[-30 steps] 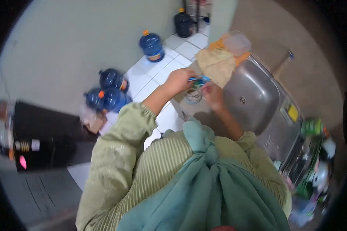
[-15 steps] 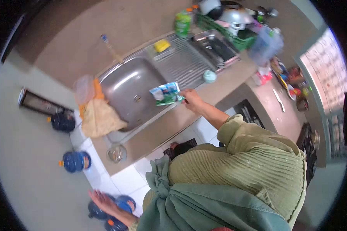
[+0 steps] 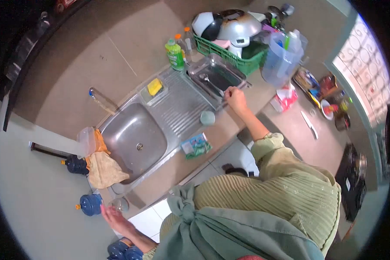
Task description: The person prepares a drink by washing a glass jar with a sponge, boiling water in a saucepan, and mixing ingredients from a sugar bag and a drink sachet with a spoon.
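Note:
My right hand is closed at the near corner of a metal tray on the drainboard. Its fingers pinch the handle end of a spoon, whose bowl rests inside the tray. A blue, white and green packet lies on the counter edge by the sink, below a small pale-green round container. At lower left my left hand is open and holds nothing, fingers stretched out. It is close to a clear glass on the counter corner.
The steel sink has a yellow sponge beside it and a beige cloth over its left end. A green dish basket stands behind the tray. A knife lies on the right counter. Blue water bottles stand on the floor.
My right hand has let go of the packet, now on the counter edge, and moved to the tray, taking hold of the spoon. My left hand has come nearer the glass. The view has shifted.

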Demonstrator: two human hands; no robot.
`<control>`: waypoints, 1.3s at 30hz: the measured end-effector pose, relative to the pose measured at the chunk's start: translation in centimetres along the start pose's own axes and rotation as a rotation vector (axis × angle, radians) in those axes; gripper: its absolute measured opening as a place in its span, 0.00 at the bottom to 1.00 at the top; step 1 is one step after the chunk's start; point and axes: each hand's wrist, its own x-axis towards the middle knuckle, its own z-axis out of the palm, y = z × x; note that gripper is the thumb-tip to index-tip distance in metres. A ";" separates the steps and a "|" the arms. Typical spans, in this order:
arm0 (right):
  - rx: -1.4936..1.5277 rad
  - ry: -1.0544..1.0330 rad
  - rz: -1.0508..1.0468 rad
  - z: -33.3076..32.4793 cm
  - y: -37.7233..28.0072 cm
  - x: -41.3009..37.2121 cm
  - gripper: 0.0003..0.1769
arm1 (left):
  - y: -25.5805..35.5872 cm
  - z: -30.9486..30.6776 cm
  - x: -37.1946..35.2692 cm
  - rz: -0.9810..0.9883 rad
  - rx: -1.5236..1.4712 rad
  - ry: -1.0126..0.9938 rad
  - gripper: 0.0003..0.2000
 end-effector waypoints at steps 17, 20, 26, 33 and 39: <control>0.953 -0.615 0.083 -0.1 -4.9 10.6 0.09 | -1.9 5.8 -25.4 -0.241 0.553 -0.193 0.09; 0.975 -0.901 -0.038 -8.8 -14.7 0.9 0.08 | -1.4 1.7 -31.9 -0.324 0.553 -0.111 0.09; 1.028 -1.233 -0.315 -13.3 -25.0 -15.9 0.09 | 0.8 -9.4 -43.2 -0.320 0.501 0.172 0.08; 0.918 -1.676 -0.524 -10.7 -31.2 -39.2 0.14 | 1.1 -23.6 -54.5 -0.224 0.291 0.640 0.11; 0.154 -1.959 -1.107 -2.8 -23.9 -69.4 0.15 | 4.3 -34.1 -54.1 -0.115 0.316 0.703 0.12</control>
